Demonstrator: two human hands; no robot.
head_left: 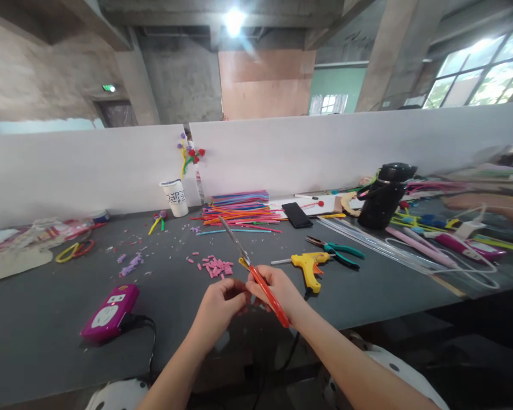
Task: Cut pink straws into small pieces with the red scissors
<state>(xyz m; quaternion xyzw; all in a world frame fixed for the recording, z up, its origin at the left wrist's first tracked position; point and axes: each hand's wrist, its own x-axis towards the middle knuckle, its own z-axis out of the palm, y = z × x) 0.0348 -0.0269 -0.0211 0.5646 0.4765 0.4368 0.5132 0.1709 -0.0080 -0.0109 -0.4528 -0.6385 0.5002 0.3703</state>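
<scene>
My right hand (277, 287) is closed around a pair of scissors (263, 282) with red-orange handles, the blades pointing up and away to the left. A short yellow bit (243, 262) shows beside the scissors' pivot. My left hand (222, 304) is at its fingertips close against the right one, thumb and fingers pinched together; whatever lies between them is too small to make out. Just beyond the hands lies a heap of short pink cut pieces (217, 266). Behind it, a bundle of coloured pipe cleaners (239, 210) is spread on the table.
Right of my hands lie a yellow glue gun (311, 267) and teal-handled pliers (342, 250). A phone (296, 215), a black flask (385, 196) and a white cup (175, 199) stand or lie farther back. At left is a magenta power box (111, 313) with a cable. Another person's arm (491, 205) reaches in at right.
</scene>
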